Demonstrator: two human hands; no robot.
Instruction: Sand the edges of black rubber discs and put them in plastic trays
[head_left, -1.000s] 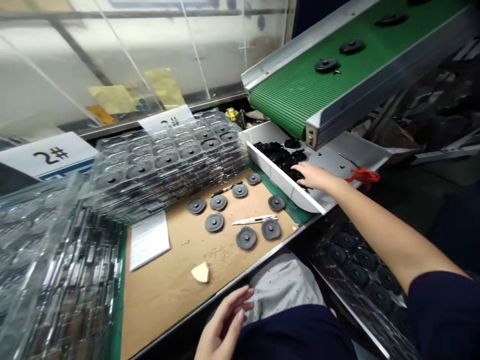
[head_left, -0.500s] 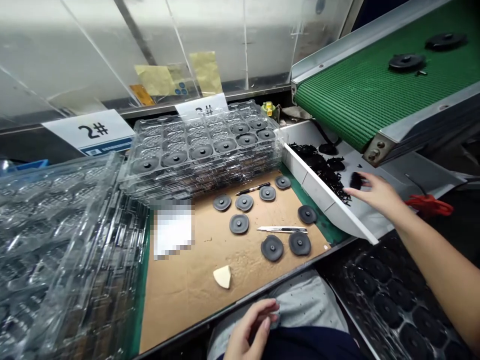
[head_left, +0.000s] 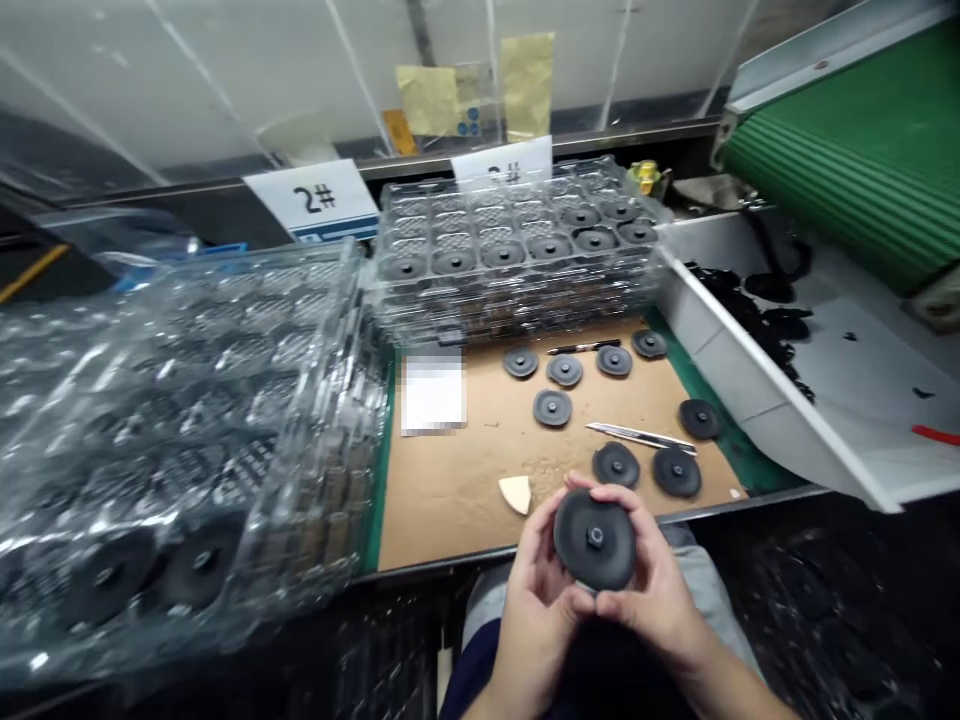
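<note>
Between my two hands, above my lap at the table's front edge, is a round black rubber-like disc [head_left: 595, 540] with a small raised hub in its centre. My left hand [head_left: 541, 580] grips its left rim, and my right hand [head_left: 654, 575] grips the right rim, both thumbs at the near edge. Just beyond my hands lie similar discs, among them one black disc [head_left: 616, 465] and another disc [head_left: 676, 471]. A utility knife [head_left: 641, 437] rests behind these two. Left of the hands is a cream-coloured wedge [head_left: 516, 494].
Clear plastic trays [head_left: 517, 290] are stacked at the back, the top one partly filled with discs. More tray stacks [head_left: 247, 400] stand at left. On the right, a white chute [head_left: 847, 390] holds black scraps below a green conveyor belt [head_left: 847, 150]. A pen [head_left: 585, 347] lies on the cardboard [head_left: 442, 500].
My right hand has come from the white chute to my lap, and the scrap it held is gone. Both hands now hold a disc. The view has swung left.
</note>
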